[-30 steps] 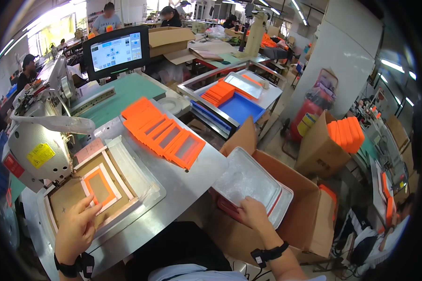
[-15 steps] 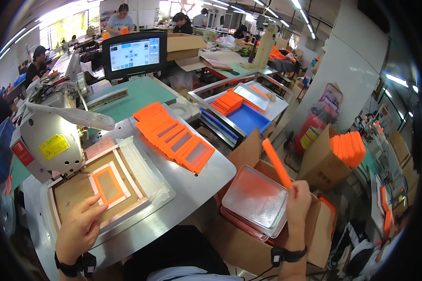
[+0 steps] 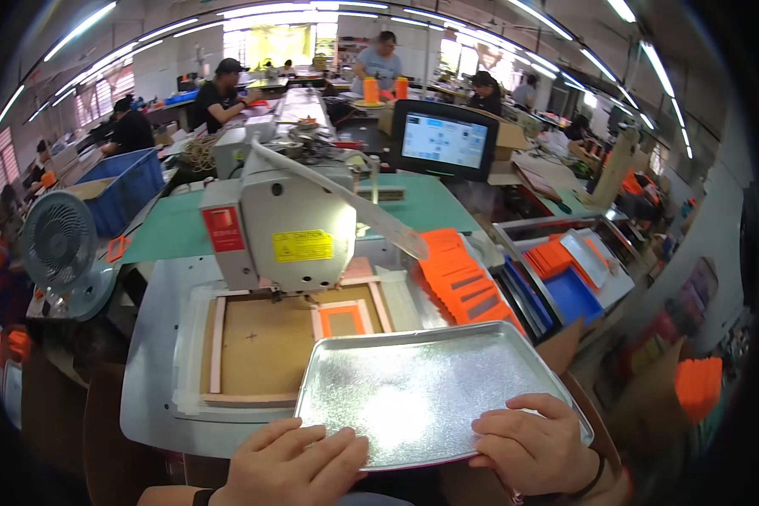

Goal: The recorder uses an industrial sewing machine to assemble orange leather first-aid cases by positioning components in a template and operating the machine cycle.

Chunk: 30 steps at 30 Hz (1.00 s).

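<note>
A silvery, textured rectangular panel (image 3: pixel 430 384) with rounded corners and a raised rim is tilted in front of me. My left hand (image 3: pixel 299 464) grips its near left edge, fingers lying on top and the thumb hidden. At the near right edge, my right hand (image 3: pixel 535 443) holds it with bent fingers over the surface. Beyond it, the panel partly covers a wooden-edged frame (image 3: pixel 213 341) on a sewing machine's metal table. An orange rectangular border (image 3: pixel 361 316) lies inside a pale frame there, partly hidden. The sewing machine head (image 3: pixel 299 211) stands just behind.
Several overlapping orange-bordered pieces (image 3: pixel 460 274) lie right of the machine. A monitor (image 3: pixel 444 142) stands behind them. Farther right is a blue tray (image 3: pixel 573 291) with orange pieces nearby. A fan (image 3: pixel 59 240) and a blue crate (image 3: pixel 122 198) are at left. Several people work farther back.
My view has swung left. The orange strip has left my right hand and is out of sight. Both hands now hold the silvery panel before me; my left hand has left the frame.
</note>
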Tool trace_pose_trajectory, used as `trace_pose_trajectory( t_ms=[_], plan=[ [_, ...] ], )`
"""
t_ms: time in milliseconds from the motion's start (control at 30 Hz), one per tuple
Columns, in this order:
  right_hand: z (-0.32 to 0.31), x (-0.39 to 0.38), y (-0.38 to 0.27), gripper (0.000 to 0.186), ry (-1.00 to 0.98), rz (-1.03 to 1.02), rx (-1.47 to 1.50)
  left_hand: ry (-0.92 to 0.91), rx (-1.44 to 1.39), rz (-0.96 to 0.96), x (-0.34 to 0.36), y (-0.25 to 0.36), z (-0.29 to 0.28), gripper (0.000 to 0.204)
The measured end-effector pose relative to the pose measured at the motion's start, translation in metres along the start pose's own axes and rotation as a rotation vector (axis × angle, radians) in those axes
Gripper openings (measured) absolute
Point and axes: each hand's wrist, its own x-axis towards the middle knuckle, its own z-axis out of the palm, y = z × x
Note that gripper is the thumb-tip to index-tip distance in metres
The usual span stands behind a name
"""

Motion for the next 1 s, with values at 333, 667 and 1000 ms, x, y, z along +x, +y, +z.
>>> trace_pose_trajectory(
  t_ms=[333,667,1000],
  plan=[
    [0.057,0.057,0.055,0.024,-0.055,0.11,0.359,0.084,0.056,-0.288,-0.023,-0.082,-0.029,0.017],
    [0.11,0.076,0.071,0.024,-0.108,0.152,0.451,0.071,0.192,-0.271,-0.024,-0.124,-0.01,0.026],
    [0.145,0.062,0.08,0.018,-0.211,-0.057,0.405,-0.143,0.19,-0.198,-0.041,-0.138,0.02,0.023]
  ],
)
